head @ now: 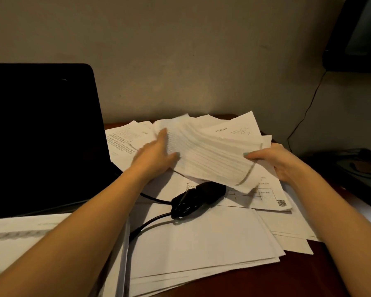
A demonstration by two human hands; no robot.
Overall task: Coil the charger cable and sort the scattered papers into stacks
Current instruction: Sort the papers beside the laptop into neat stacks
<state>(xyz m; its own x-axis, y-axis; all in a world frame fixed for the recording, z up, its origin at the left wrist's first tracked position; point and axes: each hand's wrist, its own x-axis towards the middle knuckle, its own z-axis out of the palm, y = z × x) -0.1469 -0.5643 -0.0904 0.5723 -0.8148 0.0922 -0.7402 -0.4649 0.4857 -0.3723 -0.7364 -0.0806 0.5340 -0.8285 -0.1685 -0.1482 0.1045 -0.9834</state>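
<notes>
your right hand (pixel 272 161) is pinching the lined sheets (pixel 210 155) above the coiled charger cable (pixel 198 197); your left hand (pixel 156 156), blurred, is touching their left edge, and i cannot tell if it is gripping.

White paper sheets (pixel 201 239), black charger cable (pixel 193 198), reddish-brown bench (pixel 298 275)
Grey lines cross the ruled sheet (pixel 210 155) at the right hand (pixel 272 161).

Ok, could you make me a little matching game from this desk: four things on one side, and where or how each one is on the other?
1 laptop
2 charger
3 lined sheet
4 QR-code sheet

A lifted, pinched by the right hand
B lying on the papers, cable attached
C at the left, screen dark
D flat, partly under the lifted sheet

Pairs: 1-C, 2-B, 3-A, 4-D
</notes>
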